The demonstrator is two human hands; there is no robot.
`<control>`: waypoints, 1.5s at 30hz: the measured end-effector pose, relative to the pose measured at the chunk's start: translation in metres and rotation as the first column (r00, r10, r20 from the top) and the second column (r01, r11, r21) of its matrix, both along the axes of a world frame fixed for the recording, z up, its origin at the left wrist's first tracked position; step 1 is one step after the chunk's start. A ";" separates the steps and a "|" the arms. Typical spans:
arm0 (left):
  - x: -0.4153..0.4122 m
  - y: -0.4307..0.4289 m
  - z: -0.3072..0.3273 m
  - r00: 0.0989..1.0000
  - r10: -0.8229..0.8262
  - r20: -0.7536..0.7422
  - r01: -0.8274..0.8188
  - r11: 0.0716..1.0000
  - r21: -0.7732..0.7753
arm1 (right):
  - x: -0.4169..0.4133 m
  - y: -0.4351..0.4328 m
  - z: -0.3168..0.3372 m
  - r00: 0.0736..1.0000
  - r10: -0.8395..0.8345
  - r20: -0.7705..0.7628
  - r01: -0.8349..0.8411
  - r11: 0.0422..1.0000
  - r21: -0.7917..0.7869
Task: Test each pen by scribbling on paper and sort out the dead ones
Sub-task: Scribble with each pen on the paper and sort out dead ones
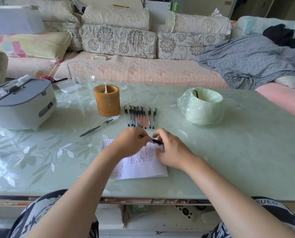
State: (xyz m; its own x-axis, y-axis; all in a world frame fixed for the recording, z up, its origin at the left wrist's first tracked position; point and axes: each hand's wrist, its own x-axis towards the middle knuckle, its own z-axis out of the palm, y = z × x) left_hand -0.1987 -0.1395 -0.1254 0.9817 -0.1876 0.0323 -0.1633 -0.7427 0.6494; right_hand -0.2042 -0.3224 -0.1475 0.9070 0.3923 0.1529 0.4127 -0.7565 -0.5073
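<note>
Two hands meet just above the paper (143, 169), which lies on the table (229, 160) directly under the grip and carries rows of written marks. The right hand (170, 150) pinches a dark pen (157, 141) between thumb and fingertips, with the barrel roughly level and pointing toward the left hand (131, 143). That hand's fingers are curled at the pen's free end, but blur hides whether they clamp it, so I cannot tell.

Just beyond the grip lies a row (139, 116) of capped pens, black and red, side by side. Beyond and left of the grip stands a brown holder (107, 100), with a loose pen (96, 127) lying slantwise nearer. Beyond and right sits a bin (200, 114) lined with a green bag, a binned pen (196, 94) upright inside. Far left of the grip rests a grey appliance (21, 103).
</note>
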 end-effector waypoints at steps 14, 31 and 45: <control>0.034 0.037 -0.004 0.983 0.108 0.146 -0.091 0.989 -0.120 | 0.030 0.009 0.012 0.974 -0.140 -0.175 0.168 0.973 0.156; 0.075 0.088 -0.033 0.906 0.340 0.250 -0.420 0.793 0.442 | 0.113 0.029 -0.002 0.847 -0.531 -0.009 0.531 0.847 0.005; 0.069 0.083 -0.029 0.921 0.207 0.330 -0.307 0.908 0.285 | 0.099 0.020 0.003 0.944 -0.330 -0.001 0.327 0.937 -0.121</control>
State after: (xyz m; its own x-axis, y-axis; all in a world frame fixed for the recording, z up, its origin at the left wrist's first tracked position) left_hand -0.1293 -0.0567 -0.1548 0.9537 0.0215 0.2998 -0.0791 -0.9444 0.3192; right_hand -0.1050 -0.3025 -0.1447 0.9910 0.0856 0.1030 0.1209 -0.9030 -0.4122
